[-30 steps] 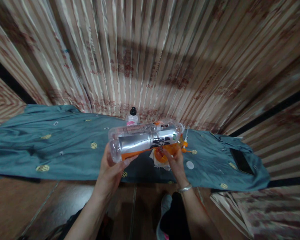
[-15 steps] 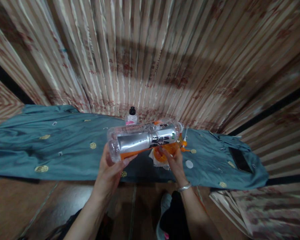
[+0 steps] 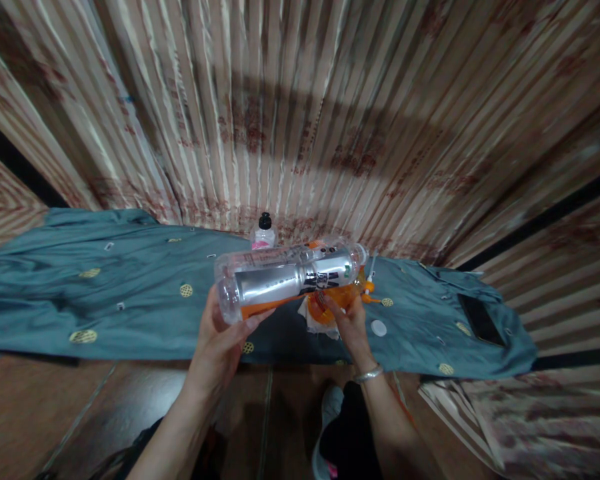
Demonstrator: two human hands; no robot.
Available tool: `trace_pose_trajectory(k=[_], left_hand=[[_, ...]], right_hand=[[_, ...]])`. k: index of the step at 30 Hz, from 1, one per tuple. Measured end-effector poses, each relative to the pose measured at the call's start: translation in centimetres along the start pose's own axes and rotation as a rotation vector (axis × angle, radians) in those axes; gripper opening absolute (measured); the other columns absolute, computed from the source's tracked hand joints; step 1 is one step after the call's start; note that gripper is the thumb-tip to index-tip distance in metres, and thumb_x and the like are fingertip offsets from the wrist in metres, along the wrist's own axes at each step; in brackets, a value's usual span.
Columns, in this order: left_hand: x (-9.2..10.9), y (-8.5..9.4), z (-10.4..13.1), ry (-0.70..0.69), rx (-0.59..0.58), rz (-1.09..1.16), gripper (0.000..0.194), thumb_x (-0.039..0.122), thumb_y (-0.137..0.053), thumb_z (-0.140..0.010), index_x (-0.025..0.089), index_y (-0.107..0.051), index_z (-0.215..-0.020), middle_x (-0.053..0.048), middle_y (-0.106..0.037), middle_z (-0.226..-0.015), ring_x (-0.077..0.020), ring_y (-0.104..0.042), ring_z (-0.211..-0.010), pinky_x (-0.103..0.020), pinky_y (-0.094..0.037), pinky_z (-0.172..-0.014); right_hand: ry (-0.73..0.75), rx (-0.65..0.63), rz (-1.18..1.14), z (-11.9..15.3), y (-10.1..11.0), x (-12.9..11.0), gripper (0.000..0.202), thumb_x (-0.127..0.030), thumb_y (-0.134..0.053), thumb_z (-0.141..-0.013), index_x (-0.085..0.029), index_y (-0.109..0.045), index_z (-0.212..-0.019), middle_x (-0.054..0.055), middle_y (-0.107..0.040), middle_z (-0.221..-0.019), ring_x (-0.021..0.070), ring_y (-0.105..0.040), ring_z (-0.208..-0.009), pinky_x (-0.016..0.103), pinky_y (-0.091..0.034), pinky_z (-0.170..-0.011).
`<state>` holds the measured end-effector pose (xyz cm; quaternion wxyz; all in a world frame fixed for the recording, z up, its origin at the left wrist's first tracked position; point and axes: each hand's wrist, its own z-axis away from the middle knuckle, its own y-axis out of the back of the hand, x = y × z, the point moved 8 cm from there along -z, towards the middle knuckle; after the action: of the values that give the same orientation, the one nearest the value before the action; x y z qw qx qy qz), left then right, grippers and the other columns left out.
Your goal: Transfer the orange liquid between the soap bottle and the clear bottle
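Observation:
Between my hands lies a large clear plastic bottle [image 3: 275, 279] with a silver and orange label, held on its side, neck to the right. My left hand [image 3: 225, 331] grips its base end from below, thumb along the lower edge. My right hand [image 3: 348, 321] holds it near the neck, fingers partly hidden behind it. Under the neck end shows an orange spray bottle's body [image 3: 325, 312], resting on a white cloth [image 3: 310, 325]. Its orange and white pump head [image 3: 369, 289] lies to the right. A white round cap [image 3: 379, 327] sits just right of my right hand.
A teal patterned cloth [image 3: 145, 287] covers the narrow table. Behind the held bottle stands a clear bottle with a black cap [image 3: 265, 230]. A black phone [image 3: 480, 320] lies at the right end. Striped curtains [image 3: 290, 120] hang close behind the table.

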<state>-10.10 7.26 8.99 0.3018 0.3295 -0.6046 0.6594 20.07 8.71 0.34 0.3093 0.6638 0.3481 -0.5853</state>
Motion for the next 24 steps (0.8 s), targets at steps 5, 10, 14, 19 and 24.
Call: trace_pose_trajectory(k=[5, 10, 14, 19, 24], left_hand=[[-0.16, 0.51, -0.31, 0.004, -0.013, -0.013, 0.071, 0.038, -0.120, -0.060, 0.031, -0.089, -0.124, -0.006, -0.092, -0.139, -0.0392, -0.084, -0.134, -0.065, -0.073, -0.116], [-0.57, 0.86, -0.78, 0.005, -0.053, -0.010, 0.069, 0.039, -0.119, -0.061, 0.031, -0.088, -0.122, -0.006, -0.092, -0.138, -0.0370, -0.086, -0.129, -0.064, -0.075, -0.113], [-0.31, 0.52, -0.32, 0.004, -0.016, -0.004, 0.068, 0.037, -0.118, -0.063, 0.033, -0.087, -0.124, -0.003, -0.092, -0.137, -0.0337, -0.084, -0.130, -0.062, -0.074, -0.116], [-0.02, 0.12, 0.09, 0.015, 0.007, -0.018, 0.068, 0.035, -0.116, -0.062, 0.030, -0.086, -0.122, -0.006, -0.091, -0.138, -0.0389, -0.084, -0.134, -0.069, -0.070, -0.120], [-0.19, 0.40, -0.14, 0.016, 0.002, -0.021, 0.068, 0.035, -0.116, -0.063, 0.030, -0.087, -0.124, -0.008, -0.090, -0.143, -0.0431, -0.082, -0.140, -0.071, -0.069, -0.120]], right_hand=[[0.009, -0.002, 0.007, -0.09, 0.06, 0.02, 0.067, -0.065, -0.100, -0.073, -0.025, -0.075, -0.121, 0.015, -0.092, -0.120, 0.0405, -0.088, -0.112, 0.060, -0.073, -0.105], [-0.006, 0.006, -0.005, 0.10, -0.06, -0.22, 0.070, -0.066, -0.101, -0.072, -0.025, -0.075, -0.122, 0.016, -0.094, -0.121, 0.0402, -0.089, -0.110, 0.060, -0.075, -0.104], [-0.017, 0.018, -0.019, 0.20, -0.06, -0.44, 0.068, -0.065, -0.102, -0.070, -0.025, -0.075, -0.119, 0.015, -0.095, -0.117, 0.0397, -0.090, -0.108, 0.060, -0.076, -0.103], [-0.023, 0.026, -0.001, 0.21, 0.14, -0.68, 0.067, -0.062, -0.102, -0.070, -0.026, -0.075, -0.119, 0.014, -0.094, -0.118, 0.0401, -0.089, -0.112, 0.061, -0.074, -0.107], [-0.027, 0.021, -0.010, 0.27, 0.12, -0.54, 0.066, -0.062, -0.101, -0.071, -0.026, -0.075, -0.119, 0.014, -0.094, -0.117, 0.0391, -0.089, -0.109, 0.060, -0.074, -0.106]])
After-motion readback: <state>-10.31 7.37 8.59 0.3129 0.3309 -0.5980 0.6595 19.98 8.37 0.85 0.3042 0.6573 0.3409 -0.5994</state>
